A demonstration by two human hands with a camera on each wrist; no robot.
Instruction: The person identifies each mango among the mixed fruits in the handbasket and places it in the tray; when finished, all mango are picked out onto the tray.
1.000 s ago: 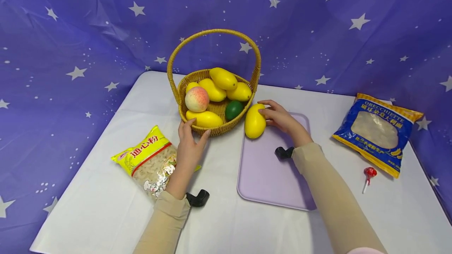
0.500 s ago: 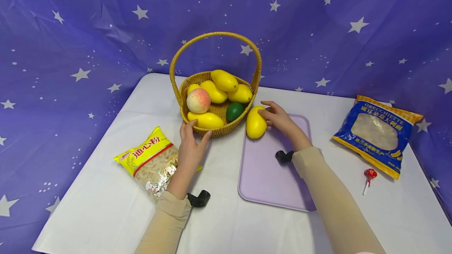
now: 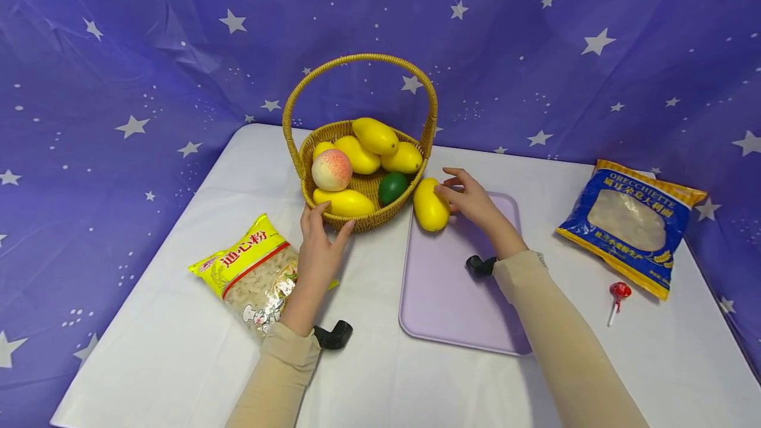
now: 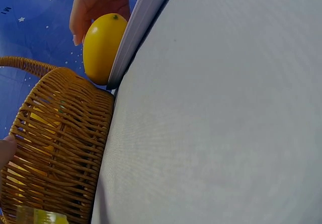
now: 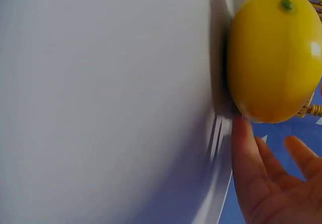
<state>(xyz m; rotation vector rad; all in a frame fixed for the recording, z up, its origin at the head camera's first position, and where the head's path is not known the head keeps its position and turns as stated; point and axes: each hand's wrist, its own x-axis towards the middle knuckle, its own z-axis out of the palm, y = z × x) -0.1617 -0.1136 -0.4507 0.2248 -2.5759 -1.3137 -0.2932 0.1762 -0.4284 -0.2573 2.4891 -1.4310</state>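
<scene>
In the head view, a yellow mango lies at the far left corner of a lilac tray, beside the basket. My right hand is at its right side. In the right wrist view, the thumb touches the mango, while the other fingers stand loosely apart from it. My left hand rests its fingertips at the near left rim of a wicker basket. Inside the basket are several yellow mangoes, a peach and a dark green oval fruit.
A yellow pasta bag lies left of the basket, partly under the left forearm. At the right are a blue orecchiette bag and a red lollipop. Behind the white table hangs a purple star-patterned cloth.
The mango at the tray's corner has turned slightly, and my right fingers have lifted a little away from it. My left hand has stayed at the basket rim.
</scene>
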